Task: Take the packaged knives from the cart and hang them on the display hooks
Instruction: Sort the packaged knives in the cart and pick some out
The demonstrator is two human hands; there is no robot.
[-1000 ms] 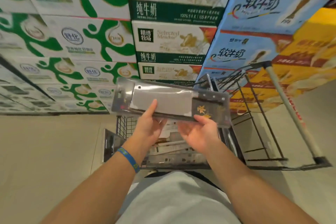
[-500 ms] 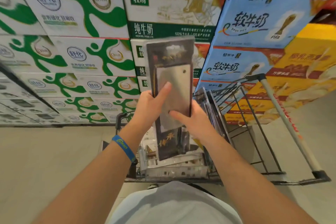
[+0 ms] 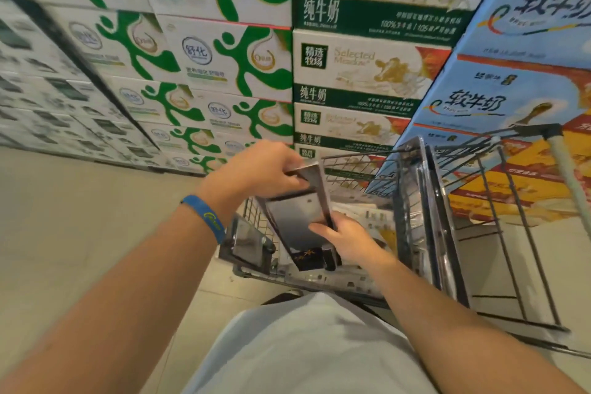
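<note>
- Gripping top end of packaged knife (image 3: 299, 217) with left hand (image 3: 259, 169), fingers closed over upper edge.
- Clasping right edge of same package lower down with right hand (image 3: 347, 238), thumb on front face.
- Held upright, tilted, above wire cart (image 3: 351, 166), dark printed end lowest.
- More packaged knives (image 3: 419, 217) standing inside cart, just right of hands.
- Stacked milk cartons (image 3: 358, 73) behind cart.
</note>
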